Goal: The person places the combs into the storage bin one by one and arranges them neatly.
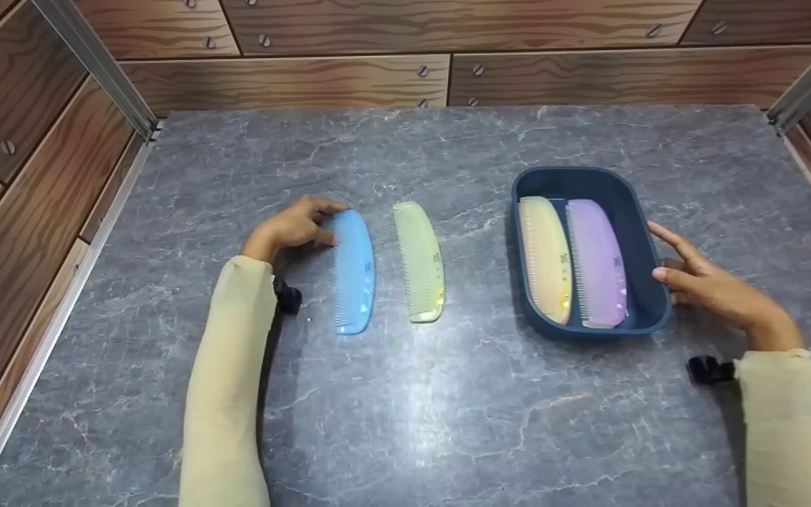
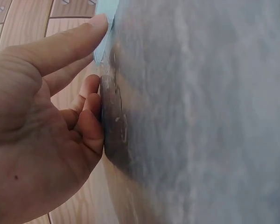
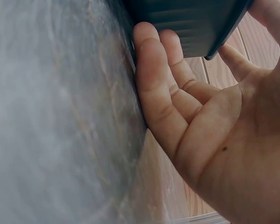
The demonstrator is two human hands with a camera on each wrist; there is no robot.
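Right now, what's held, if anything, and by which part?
The right hand holds the navy oblong tub by its right rim. The left hand touches the blue curved plastic comb at its far end; grip unclear.

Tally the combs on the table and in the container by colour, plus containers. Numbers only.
Blue comb: 1
Pale green comb: 1
Cream comb: 1
Purple comb: 1
Navy tub: 1
Total: 5

Plank-patterned walls [image 1: 335,83] and metal corner posts [image 1: 96,67] border a grey, white-veined tabletop [image 1: 476,408]
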